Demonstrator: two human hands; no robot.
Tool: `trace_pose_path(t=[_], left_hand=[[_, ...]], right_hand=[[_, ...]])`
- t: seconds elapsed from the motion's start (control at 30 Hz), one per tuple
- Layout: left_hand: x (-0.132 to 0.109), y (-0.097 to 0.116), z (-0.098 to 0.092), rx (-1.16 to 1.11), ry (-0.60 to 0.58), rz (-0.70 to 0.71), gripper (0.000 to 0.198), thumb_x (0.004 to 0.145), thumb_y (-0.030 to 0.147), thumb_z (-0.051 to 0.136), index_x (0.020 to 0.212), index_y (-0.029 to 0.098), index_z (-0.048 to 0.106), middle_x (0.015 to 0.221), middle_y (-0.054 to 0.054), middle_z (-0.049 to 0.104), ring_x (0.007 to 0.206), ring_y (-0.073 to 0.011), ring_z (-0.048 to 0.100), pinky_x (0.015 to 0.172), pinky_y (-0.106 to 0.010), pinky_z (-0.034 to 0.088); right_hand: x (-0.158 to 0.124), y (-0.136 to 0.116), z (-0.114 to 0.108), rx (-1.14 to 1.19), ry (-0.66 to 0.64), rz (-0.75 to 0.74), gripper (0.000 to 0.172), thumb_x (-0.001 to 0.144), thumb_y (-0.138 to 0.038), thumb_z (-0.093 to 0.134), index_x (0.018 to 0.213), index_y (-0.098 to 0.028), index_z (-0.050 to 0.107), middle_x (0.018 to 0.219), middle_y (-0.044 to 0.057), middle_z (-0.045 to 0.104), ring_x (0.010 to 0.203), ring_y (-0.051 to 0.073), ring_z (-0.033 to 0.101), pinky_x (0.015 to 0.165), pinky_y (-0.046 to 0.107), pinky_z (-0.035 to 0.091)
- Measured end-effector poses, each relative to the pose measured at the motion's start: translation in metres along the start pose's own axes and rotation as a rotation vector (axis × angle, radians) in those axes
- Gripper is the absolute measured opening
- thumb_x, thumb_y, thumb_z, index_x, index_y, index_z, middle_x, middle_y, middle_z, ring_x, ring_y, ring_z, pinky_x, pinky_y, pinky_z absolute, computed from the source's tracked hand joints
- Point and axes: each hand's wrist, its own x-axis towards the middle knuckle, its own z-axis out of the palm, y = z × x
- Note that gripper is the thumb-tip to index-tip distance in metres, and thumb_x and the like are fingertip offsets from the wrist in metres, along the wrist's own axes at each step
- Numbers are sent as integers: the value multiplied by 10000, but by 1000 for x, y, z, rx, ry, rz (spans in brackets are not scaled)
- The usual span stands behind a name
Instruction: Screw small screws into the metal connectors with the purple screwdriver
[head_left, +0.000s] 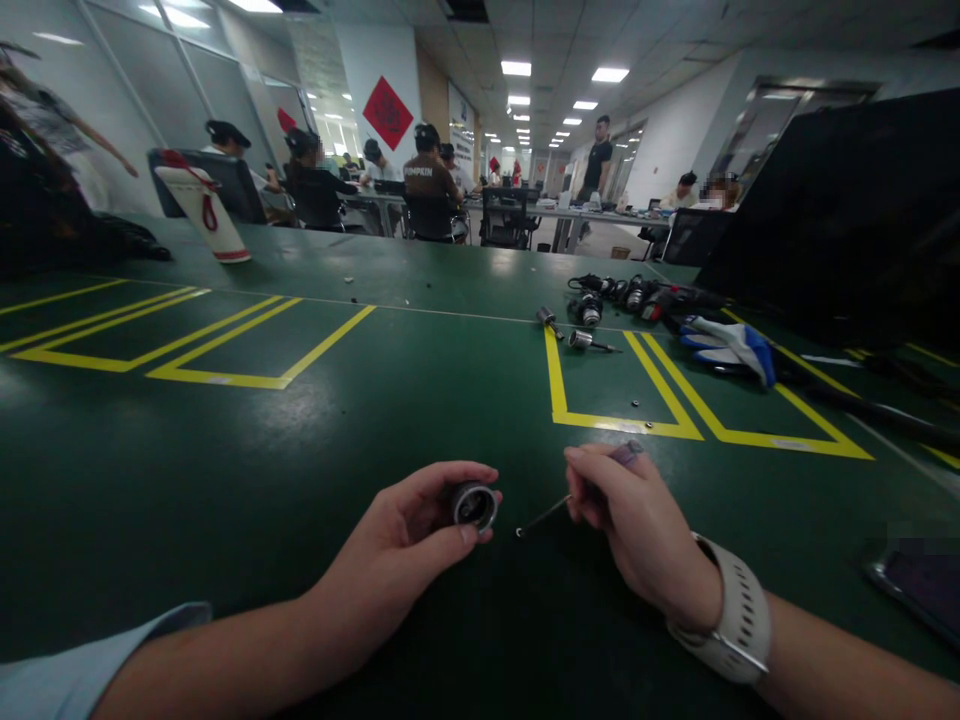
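My left hand [409,535] grips a small round metal part [474,504], dark inside with a silver rim, just above the green table [375,400]. A little to its right, my right hand [626,510] pinches a thin screwdriver [541,517] whose tip points down-left and touches the table close to the round part. A white watch [731,615] sits on my right wrist.
Yellow taped rectangles [622,390] mark the table. Small metal pieces [581,338], black cylindrical parts [622,295] and a white-and-blue glove [731,345] lie at the far right. A phone [919,585] lies near the right edge. A big black panel [847,210] stands right. Several people sit at desks beyond.
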Motion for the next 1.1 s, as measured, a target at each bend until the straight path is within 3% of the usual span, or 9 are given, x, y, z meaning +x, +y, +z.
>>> trace_pose_path(t=[0.13, 0.27, 0.43, 0.63, 0.9, 1.1], left_hand=[[0, 1, 0, -21, 16, 8, 328, 712, 176, 622, 1038, 203, 605, 1129, -56, 617, 1035, -233, 571, 862, -353, 490], [2, 0, -1, -15, 16, 23, 334, 695, 163, 635, 1026, 203, 611, 1114, -56, 624, 1016, -230, 581, 867, -352, 482], [0, -2, 0, -16, 8, 32, 334, 692, 167, 639, 1023, 204, 611, 1058, -51, 647, 1005, -221, 584, 867, -341, 475], [0, -2, 0, 2, 7, 20, 320, 697, 192, 644, 1016, 191, 611, 1014, -60, 663, 977, -214, 597, 850, -326, 476], [1, 1, 4, 52, 84, -8, 219, 689, 217, 626, 899, 163, 653, 931, -65, 683, 887, -219, 632, 733, -302, 513], [0, 0, 5, 100, 90, -1, 243, 683, 216, 615, 917, 172, 666, 905, -62, 693, 815, -203, 646, 732, -313, 516]], right_hand=[[1, -2, 3, 353, -18, 93, 322, 773, -329, 504, 491, -178, 467, 418, -51, 361, 432, 95, 376, 489, 245, 354], [-9, -8, 5, 469, -67, -81, 317, 794, -322, 484, 509, -184, 480, 439, -37, 378, 500, 121, 429, 570, 283, 394], [-25, -8, 6, 31, -202, -448, 299, 853, -283, 443, 589, -171, 527, 561, 4, 476, 621, 136, 478, 592, 288, 372], [-36, -13, 13, -305, -179, -768, 233, 834, -183, 400, 620, -158, 488, 562, 9, 462, 580, 122, 429, 565, 294, 353], [-37, -16, 14, -539, -289, -943, 170, 797, -114, 399, 671, -157, 504, 579, 20, 508, 590, 128, 460, 565, 283, 382], [-39, -10, 15, -605, -240, -1010, 196, 807, -126, 391, 647, -155, 501, 552, 14, 493, 571, 129, 449, 551, 285, 366]])
